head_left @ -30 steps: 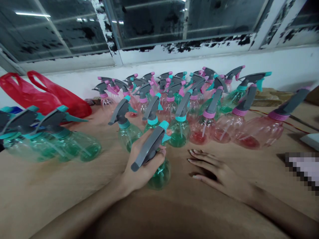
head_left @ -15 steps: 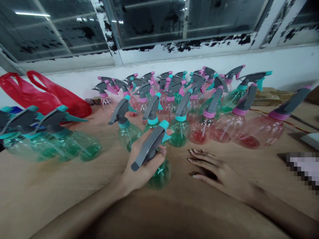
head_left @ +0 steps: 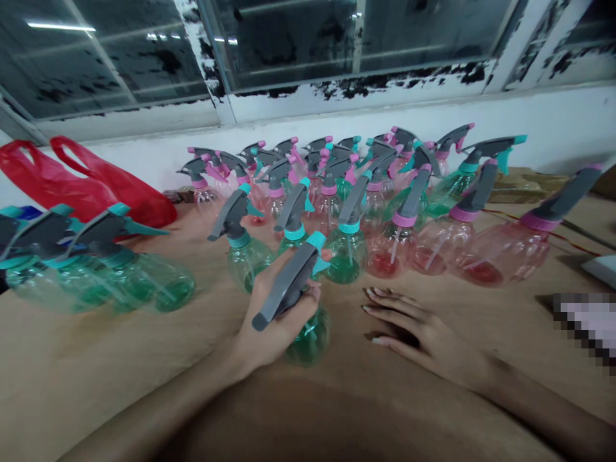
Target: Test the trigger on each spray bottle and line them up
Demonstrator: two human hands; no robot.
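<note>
My left hand [head_left: 272, 321] is wrapped round the neck of a green spray bottle [head_left: 310, 337] with a grey and teal trigger head. That bottle stands upright on the wooden table [head_left: 366, 410], and my fingers hide its collar. My right hand [head_left: 428, 333] lies on the tabletop to the right, palm down, fingers stretched out and holding nothing. Just beyond my hands is a row of bottles, among them a green spray bottle [head_left: 346, 256] with a teal collar and a pink spray bottle [head_left: 392, 250] with a pink collar.
Several more pink and green spray bottles [head_left: 330, 205] crowd the back by the wall. Several green bottles [head_left: 163, 282] stand at the left, near a red plastic bag [head_left: 120, 186]. A cardboard piece [head_left: 524, 186] and thin wires lie at the back right. Windows line the wall.
</note>
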